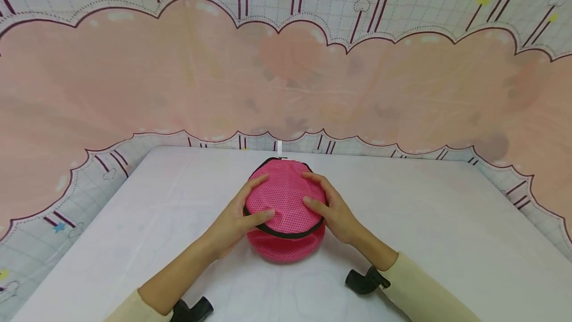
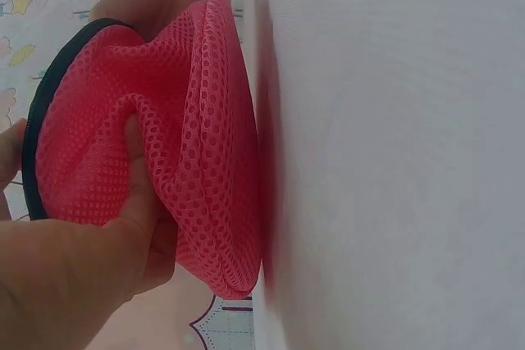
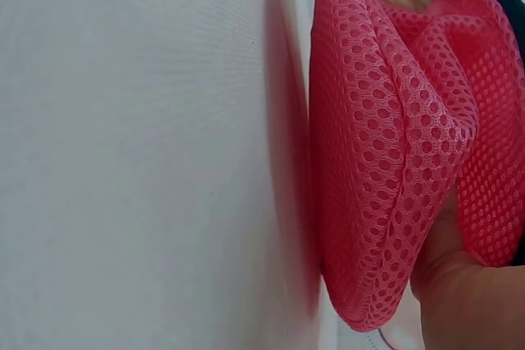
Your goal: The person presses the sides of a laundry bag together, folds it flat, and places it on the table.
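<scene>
A round pink mesh pouch (image 1: pixel 286 245) with a black zip band lies in the middle of the white table (image 1: pixel 424 222). My left hand (image 1: pixel 263 195) grips its left side, thumb pressed into the top and fingers curled over the far edge. My right hand (image 1: pixel 310 189) holds the right side the same way. In the left wrist view the thumb (image 2: pixel 135 186) dents the mesh of the pouch (image 2: pixel 205 120). The right wrist view shows the pouch (image 3: pixel 369 161) bulging against the table, with my palm (image 3: pixel 447 276) behind it.
A pink cloud-patterned cloth (image 1: pixel 286 78) hangs as a backdrop around the table's far and side edges. A small white tag (image 1: pixel 279 147) sticks up behind the pouch. Black wrist mounts (image 1: pixel 364 281) sit under both forearms.
</scene>
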Available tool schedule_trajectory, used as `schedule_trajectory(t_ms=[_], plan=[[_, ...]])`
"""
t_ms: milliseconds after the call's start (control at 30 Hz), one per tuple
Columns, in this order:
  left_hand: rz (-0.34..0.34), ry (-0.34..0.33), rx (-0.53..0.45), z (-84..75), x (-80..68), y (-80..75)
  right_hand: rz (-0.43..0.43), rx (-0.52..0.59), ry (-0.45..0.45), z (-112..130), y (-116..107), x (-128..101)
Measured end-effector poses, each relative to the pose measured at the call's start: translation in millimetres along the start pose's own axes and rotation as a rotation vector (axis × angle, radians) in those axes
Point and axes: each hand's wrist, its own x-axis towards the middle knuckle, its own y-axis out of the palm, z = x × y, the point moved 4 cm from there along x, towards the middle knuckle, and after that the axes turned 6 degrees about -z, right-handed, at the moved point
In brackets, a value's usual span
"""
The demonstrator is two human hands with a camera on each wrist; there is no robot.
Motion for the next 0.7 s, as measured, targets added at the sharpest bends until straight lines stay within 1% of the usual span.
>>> schedule_trajectory(t_ms=[167,367,700], plan=[[0.009,-0.002,-0.022,0.5,0.5,-0.6,0.009,0.009,0.010,0,1,0],[0.002,0.008,-0.024,3.0,1.0,-2.8,0.019,0.004,0.010,-1,2,-1],[-0.001,-0.014,-0.060,10.1,0.4,-4.5,0.043,0.091,0.009,-7,5,-2]])
